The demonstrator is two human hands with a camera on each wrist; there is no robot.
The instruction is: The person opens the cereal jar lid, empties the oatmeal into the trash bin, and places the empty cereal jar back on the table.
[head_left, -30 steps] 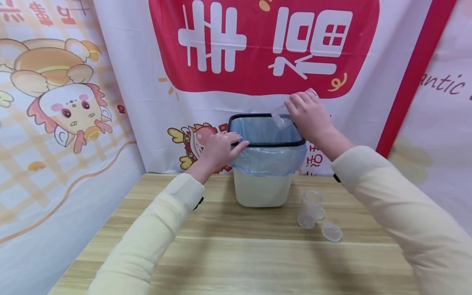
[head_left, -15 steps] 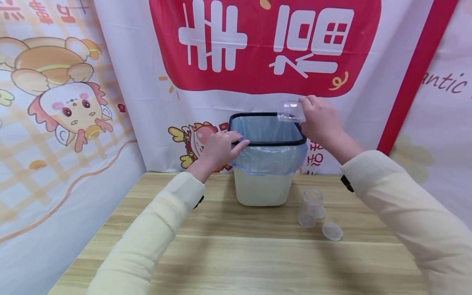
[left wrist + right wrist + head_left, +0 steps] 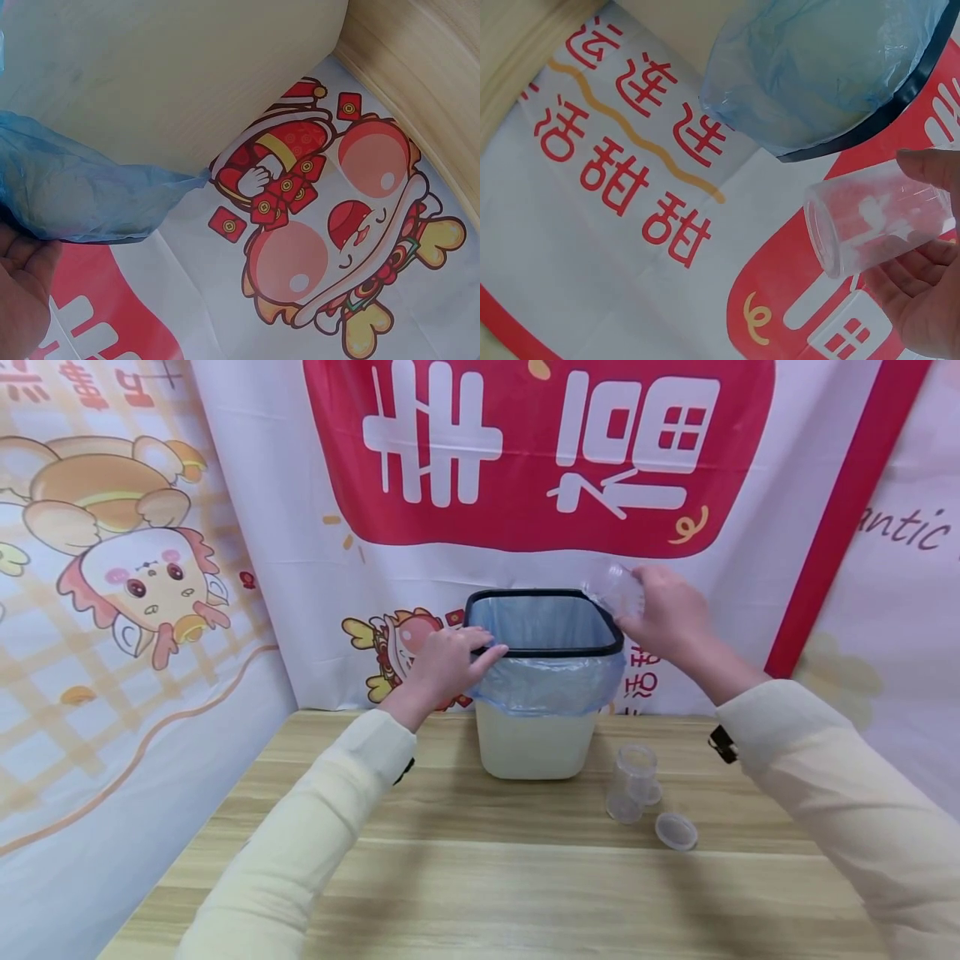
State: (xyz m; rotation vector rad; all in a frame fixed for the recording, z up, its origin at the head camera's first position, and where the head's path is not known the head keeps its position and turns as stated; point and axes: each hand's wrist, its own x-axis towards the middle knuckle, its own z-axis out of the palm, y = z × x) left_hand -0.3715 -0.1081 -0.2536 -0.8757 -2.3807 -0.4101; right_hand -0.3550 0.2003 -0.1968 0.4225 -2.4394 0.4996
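Observation:
A cream bin (image 3: 534,750) with a black rim and a blue bag liner (image 3: 558,685) stands on the table. My left hand (image 3: 452,662) grips the rim's left side, fingers over the top and thumb at the front. Its fingers (image 3: 30,262) show beside the liner in the left wrist view. My right hand (image 3: 670,612) holds a clear plastic jar (image 3: 617,589) tilted at the bin's right rear corner. In the right wrist view the jar (image 3: 877,217) lies between thumb and fingers, beside the bin's rim (image 3: 870,124). I see no contents inside it.
Another clear plastic jar (image 3: 630,787) stands upright on the wooden table (image 3: 480,885), right of the bin. One clear lid (image 3: 677,832) lies in front of it; another round lid (image 3: 654,792) is partly behind it. A printed cloth (image 3: 405,572) hangs behind the bin.
My right hand has moved right and slightly down. The jar it holds has swung from over the bin's opening to the right rear corner. My left hand stays put.

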